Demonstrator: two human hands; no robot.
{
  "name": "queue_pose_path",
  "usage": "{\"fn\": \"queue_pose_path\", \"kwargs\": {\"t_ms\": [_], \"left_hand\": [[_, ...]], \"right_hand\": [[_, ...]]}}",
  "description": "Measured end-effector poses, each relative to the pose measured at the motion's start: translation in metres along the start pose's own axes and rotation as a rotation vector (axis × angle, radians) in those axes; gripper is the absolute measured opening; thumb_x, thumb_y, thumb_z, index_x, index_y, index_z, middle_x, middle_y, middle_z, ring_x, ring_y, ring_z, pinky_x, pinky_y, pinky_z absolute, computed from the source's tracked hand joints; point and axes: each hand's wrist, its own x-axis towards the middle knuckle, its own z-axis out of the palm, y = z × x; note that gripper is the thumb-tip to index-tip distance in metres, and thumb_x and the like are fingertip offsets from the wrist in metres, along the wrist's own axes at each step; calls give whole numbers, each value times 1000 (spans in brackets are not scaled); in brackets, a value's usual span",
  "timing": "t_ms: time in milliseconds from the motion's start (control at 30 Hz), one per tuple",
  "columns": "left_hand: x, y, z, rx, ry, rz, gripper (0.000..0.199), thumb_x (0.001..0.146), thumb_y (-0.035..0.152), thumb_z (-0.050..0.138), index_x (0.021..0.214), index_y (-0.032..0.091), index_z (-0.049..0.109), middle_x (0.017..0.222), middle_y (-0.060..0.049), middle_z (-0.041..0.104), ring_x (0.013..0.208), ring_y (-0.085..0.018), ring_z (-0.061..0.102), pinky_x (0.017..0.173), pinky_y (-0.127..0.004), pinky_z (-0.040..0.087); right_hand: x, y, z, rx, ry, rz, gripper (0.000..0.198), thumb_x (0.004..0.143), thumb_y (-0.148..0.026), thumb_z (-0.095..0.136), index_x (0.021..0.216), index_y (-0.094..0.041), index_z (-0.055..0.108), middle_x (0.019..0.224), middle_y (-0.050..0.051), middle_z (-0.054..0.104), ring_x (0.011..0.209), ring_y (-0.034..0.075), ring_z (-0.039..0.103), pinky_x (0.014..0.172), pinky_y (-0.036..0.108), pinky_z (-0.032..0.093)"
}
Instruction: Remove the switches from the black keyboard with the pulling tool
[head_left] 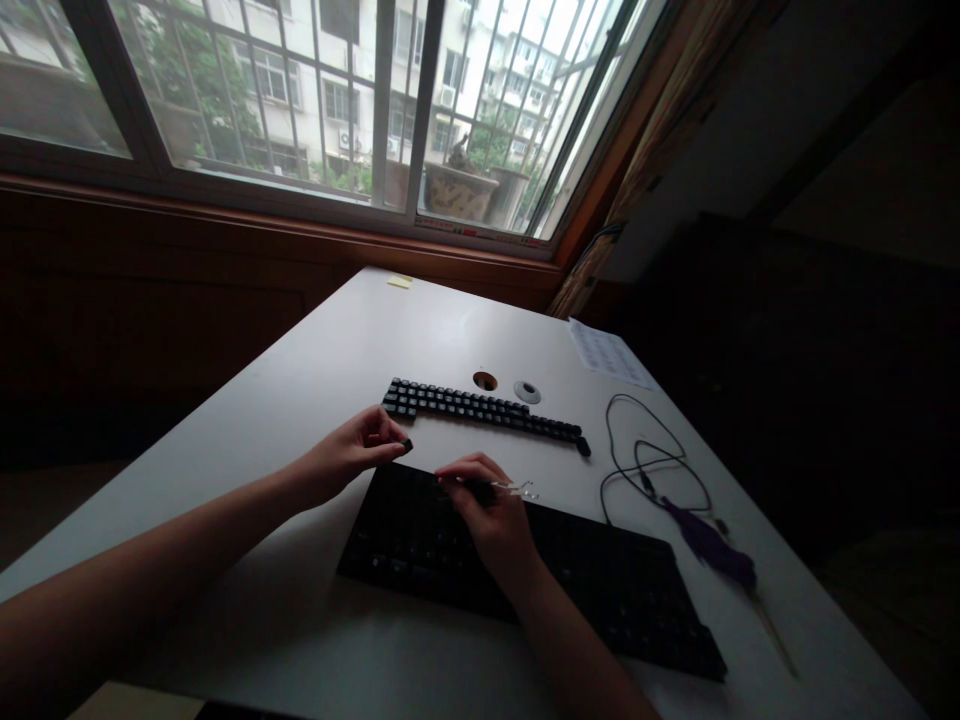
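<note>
My left hand (364, 446) is pinched on a small black keycap (407, 445), just above the back left edge of a black keyboard (622, 565). Over that keyboard is my right hand (491, 510), its fingers closed around a keycap puller (514, 489) whose thin metal wires stick out to the right. Part of the keyboard is hidden under my right hand and forearm, and its dark surface makes single keys hard to make out. Behind it, loose black keycaps (472, 405) lie lined up in rows on the white table.
The white table (300, 370) has a round cable hole (485, 381) with its grey cover (527, 392) beside it. To the right lie a looped black cable (637, 465), a purple brush-like item (709, 540) and printed paper (609, 352). Yellow sticky notes (400, 282) are at the far edge.
</note>
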Motion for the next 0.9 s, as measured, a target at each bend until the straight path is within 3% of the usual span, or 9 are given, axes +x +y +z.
{"fn": "queue_pose_path", "kwargs": {"t_ms": [500, 900], "left_hand": [[1, 3, 0, 61, 62, 41, 28, 78, 34, 72, 80, 18, 50, 97, -4, 63, 84, -16, 55, 77, -30, 41], [1, -1, -2, 14, 24, 29, 27, 79, 31, 74, 83, 17, 51, 98, -4, 63, 87, -16, 58, 78, -29, 42]], "right_hand": [[-1, 1, 0, -10, -11, -13, 15, 91, -19, 59, 94, -26, 72, 89, 3, 65, 84, 18, 63, 79, 32, 50], [-2, 2, 0, -13, -22, -10, 15, 91, -18, 59, 95, -25, 72, 89, 3, 64, 84, 18, 62, 79, 32, 49]]}}
